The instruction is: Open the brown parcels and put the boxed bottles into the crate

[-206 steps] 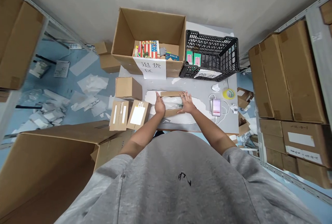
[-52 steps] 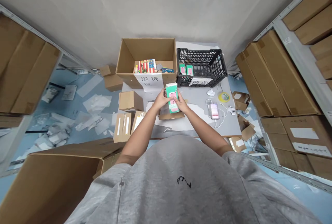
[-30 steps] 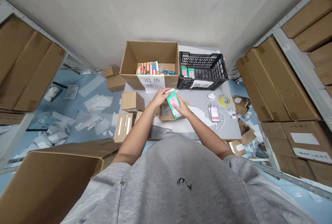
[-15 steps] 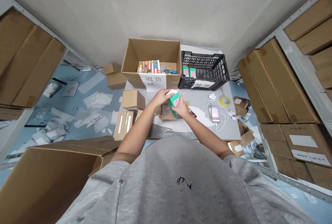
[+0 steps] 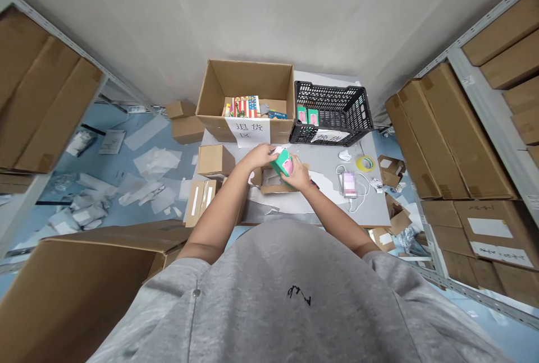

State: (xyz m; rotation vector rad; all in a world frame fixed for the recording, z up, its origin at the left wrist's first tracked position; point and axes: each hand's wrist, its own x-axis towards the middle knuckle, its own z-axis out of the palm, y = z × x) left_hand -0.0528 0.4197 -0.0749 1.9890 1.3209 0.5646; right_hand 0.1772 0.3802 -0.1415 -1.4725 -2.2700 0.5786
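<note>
A green and pink product box is held tilted between both my hands above a small open cardboard box on the grey table. My left hand grips its upper left end, fingers curled over the top. My right hand is closed on its lower right side. White wrapping paper lies under the open box.
A big open carton with a paper label and a black crate holding similar green boxes stand at the table's back. Small sealed cartons sit left, a phone and tape roll right. Shelves of cartons flank both sides.
Since the earliest frame I lifted the green box out of the open carton; over the last second both hands have turned and tilted it, bringing it lower over the carton.
</note>
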